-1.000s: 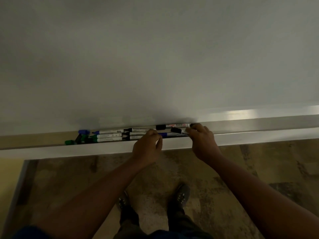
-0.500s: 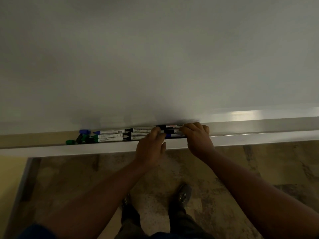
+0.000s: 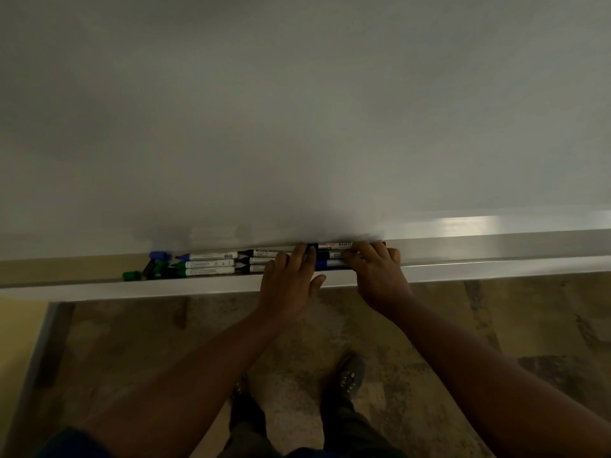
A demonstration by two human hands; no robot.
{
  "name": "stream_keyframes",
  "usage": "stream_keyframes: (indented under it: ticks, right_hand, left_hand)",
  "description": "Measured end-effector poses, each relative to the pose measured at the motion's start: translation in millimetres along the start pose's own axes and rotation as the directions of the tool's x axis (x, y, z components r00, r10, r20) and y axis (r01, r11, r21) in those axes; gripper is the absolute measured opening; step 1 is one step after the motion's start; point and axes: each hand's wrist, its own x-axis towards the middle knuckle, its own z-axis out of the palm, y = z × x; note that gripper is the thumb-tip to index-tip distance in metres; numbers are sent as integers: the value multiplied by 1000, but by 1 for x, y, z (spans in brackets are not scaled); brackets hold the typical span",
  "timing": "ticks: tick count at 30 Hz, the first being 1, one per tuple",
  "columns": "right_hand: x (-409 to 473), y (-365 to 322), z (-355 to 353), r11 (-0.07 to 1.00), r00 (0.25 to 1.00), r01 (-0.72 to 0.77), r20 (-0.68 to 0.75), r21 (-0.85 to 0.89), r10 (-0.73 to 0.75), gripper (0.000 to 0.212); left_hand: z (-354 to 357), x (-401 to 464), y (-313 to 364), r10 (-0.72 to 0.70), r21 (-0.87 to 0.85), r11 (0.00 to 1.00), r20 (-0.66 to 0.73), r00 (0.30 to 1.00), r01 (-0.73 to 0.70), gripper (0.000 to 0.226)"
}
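Observation:
Several whiteboard markers lie lengthwise in the whiteboard's tray (image 3: 496, 269): a blue one (image 3: 208, 256), two green ones (image 3: 205, 264), black-capped ones (image 3: 261, 252) and a red-labelled one (image 3: 334, 245) at the back. My left hand (image 3: 291, 285) reaches over the tray's front lip, its straight fingers resting on the markers in the middle. My right hand (image 3: 377, 276) is just to its right, fingers curled over the right ends of a black marker (image 3: 325, 255) and a blue one (image 3: 329, 265). Its thumb is hidden.
Loose caps, a blue one (image 3: 159, 255) and a green one (image 3: 132, 276), lie at the tray's left end. The blank whiteboard (image 3: 297, 110) fills the upper view. Below are a mottled floor (image 3: 496, 325) and my shoes (image 3: 347, 375). A yellowish wall (image 3: 20, 325) stands at left.
My right hand has brought the black-capped marker it pinched down into the tray and now covers it. My left hand has slid forward, its fingers stretched onto the markers.

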Motion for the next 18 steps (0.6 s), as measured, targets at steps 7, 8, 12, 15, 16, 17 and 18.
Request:
stream_keyframes:
  ticks: [7, 8, 12, 15, 16, 17, 18]
  right_hand:
    - [-9, -1, 4, 998, 999, -46, 13, -53, 47, 40]
    - [-10, -1, 4, 997, 999, -43, 18, -57, 45, 42]
    - [-13, -3, 7, 998, 998, -56, 33, -31, 57, 46]
    - [-14, -4, 7, 998, 997, -53, 46, -13, 54, 51]
    - [-14, -4, 7, 999, 998, -44, 46, -5, 44, 53]
    - [-15, -3, 8, 999, 999, -31, 42, 9, 31, 54]
    - [-16, -3, 8, 999, 999, -21, 34, 31, 20, 53]
  left_hand:
    - [3, 3, 6, -16, 43, 999, 40, 999, 15, 71]
    - [4, 3, 7, -16, 38, 999, 42, 999, 14, 72]
    - [5, 0, 8, -28, 18, 999, 69, 997, 27, 71]
    - [5, 1, 10, -45, 9, 999, 82, 996, 45, 71]
    - [5, 1, 11, -51, 2, 999, 79, 996, 51, 71]
    - [5, 2, 12, -51, -4, 999, 70, 996, 52, 71]
    - [5, 2, 12, -44, -9, 999, 57, 997, 45, 70]
